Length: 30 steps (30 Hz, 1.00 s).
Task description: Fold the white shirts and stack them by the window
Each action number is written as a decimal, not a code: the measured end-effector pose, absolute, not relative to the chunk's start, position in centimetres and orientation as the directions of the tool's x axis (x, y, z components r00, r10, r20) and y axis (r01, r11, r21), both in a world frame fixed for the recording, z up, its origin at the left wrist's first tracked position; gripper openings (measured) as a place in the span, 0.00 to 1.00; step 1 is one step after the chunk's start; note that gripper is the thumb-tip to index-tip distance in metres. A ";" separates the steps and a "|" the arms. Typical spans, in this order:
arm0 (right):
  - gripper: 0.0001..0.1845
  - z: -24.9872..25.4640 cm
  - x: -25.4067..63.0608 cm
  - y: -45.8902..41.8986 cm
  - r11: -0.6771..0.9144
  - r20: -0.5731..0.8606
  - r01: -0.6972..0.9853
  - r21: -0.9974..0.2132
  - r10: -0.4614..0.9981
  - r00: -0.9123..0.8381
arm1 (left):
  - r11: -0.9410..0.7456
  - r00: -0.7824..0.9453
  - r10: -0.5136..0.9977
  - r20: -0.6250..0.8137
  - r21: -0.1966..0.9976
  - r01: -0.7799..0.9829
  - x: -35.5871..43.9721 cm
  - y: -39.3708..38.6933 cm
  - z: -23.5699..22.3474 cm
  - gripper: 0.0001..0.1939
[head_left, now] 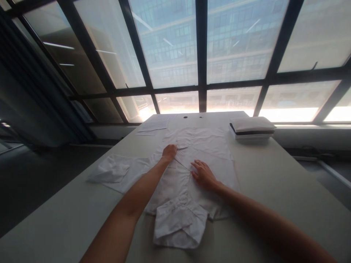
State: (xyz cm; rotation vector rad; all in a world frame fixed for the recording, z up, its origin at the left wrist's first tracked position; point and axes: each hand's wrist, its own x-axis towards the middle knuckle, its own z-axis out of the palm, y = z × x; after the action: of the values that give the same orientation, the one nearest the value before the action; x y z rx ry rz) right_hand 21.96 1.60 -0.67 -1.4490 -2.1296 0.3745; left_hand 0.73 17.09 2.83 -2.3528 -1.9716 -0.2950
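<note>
A white shirt (175,182) lies spread on the table, its collar (181,223) towards me. One sleeve (120,170) stretches out to the left with its end bunched; the right sleeve cannot be made out. Near the shirt's middle line, my left hand (170,151) is closed on the cloth, pulling up a small fold. My right hand (203,174) rests palm down on the shirt, a little nearer to me and to the right, fingers spread. A taut crease runs in the cloth between both hands.
The white table (274,204) reaches away towards large dark-framed windows (201,54). A stack of folded cloth (252,128), white with a dark layer, lies at the back right. Sheets of paper (153,125) lie at the back left. A dark curtain (35,87) hangs on the left.
</note>
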 end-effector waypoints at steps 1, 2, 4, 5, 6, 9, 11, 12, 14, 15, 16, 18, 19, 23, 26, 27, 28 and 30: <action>0.26 -0.8 22.0 1.9 0.375 0.285 0.746 -0.551 0.924 -0.254 | -0.173 0.155 0.968 0.196 0.078 0.982 0.9 17.0 2.9 0.17; 0.26 -0.8 22.0 2.2 0.366 0.301 0.706 -0.606 0.927 -0.221 | -0.170 0.150 0.965 0.213 0.080 0.982 1.0 16.8 3.1 0.18; 0.25 -0.9 22.1 2.9 0.349 0.321 0.574 -0.741 0.934 -0.153 | -0.181 0.154 0.955 0.252 0.087 0.980 1.6 16.2 3.3 0.18; 0.25 -0.9 22.1 3.2 0.335 0.315 0.478 -0.812 0.941 -0.124 | -0.193 0.163 0.949 0.268 0.090 0.977 1.9 15.8 3.4 0.18; 0.24 -0.8 22.2 3.6 0.314 0.298 0.367 -0.876 0.949 -0.103 | -0.210 0.175 0.942 0.288 0.096 0.973 2.3 15.4 3.6 0.19; 0.26 -0.5 22.2 4.3 0.220 0.220 -0.009 -0.975 0.972 -0.076 | -0.313 0.237 0.894 0.379 0.154 0.937 3.8 13.9 4.1 0.19; 0.29 -0.2 22.3 4.6 0.138 0.156 -0.236 -0.962 0.986 -0.060 | -0.410 0.283 0.844 0.455 0.209 0.888 5.1 12.7 4.4 0.17; 0.30 0.0 22.4 4.7 0.094 0.117 -0.331 -0.939 0.992 -0.052 | -0.456 0.305 0.820 0.485 0.231 0.860 5.8 12.2 4.4 0.16; 0.29 0.3 22.6 4.8 0.031 0.051 -0.468 -0.883 0.998 -0.030 | -0.535 0.355 0.779 0.517 0.252 0.806 7.1 11.0 4.3 0.15; 0.29 0.5 22.8 4.8 0.026 0.037 -0.513 -0.858 0.999 -0.011 | -0.569 0.382 0.760 0.526 0.255 0.781 7.7 10.5 4.1 0.15; 0.28 0.7 23.0 4.8 0.038 0.037 -0.546 -0.837 0.999 0.012 | -0.599 0.409 0.743 0.529 0.256 0.758 8.2 10.0 3.8 0.14; 0.27 0.9 23.5 4.8 0.085 0.057 -0.580 -0.810 0.996 0.066 | -0.638 0.453 0.725 0.519 0.260 0.724 9.1 9.1 3.2 0.14; 0.28 0.9 23.7 4.8 0.101 0.060 -0.585 -0.804 0.994 0.090 | -0.646 0.465 0.725 0.508 0.267 0.715 9.4 8.8 2.9 0.13; 0.32 0.5 24.2 5.1 0.108 0.029 -0.535 -0.838 0.987 0.155 | -0.680 0.525 0.722 0.451 0.320 0.660 9.9 8.2 1.8 0.13; 0.33 -0.1 24.4 5.5 0.158 0.077 -0.375 -0.914 0.972 0.222 | -0.761 0.670 0.643 0.372 0.407 0.505 9.7 8.2 1.5 0.14; 0.33 -0.4 24.5 5.6 0.172 0.104 -0.289 -0.942 0.966 0.238 | -0.779 0.714 0.608 0.348 0.436 0.451 9.6 8.2 1.4 0.15; 0.33 -0.5 24.6 5.7 0.178 0.127 -0.196 -0.964 0.960 0.249 | -0.788 0.748 0.577 0.328 0.464 0.404 9.3 8.2 1.4 0.16; 0.33 -0.8 24.9 5.9 0.170 0.162 -0.010 -0.985 0.952 0.259 | -0.784 0.787 0.539 0.300 0.520 0.338 8.6 8.0 1.5 0.19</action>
State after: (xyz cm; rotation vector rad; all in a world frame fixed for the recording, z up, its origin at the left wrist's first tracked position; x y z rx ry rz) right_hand 24.94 5.91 -0.83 -1.1752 -1.0699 0.9124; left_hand 8.58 8.05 1.54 -3.3894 -0.8818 -0.8194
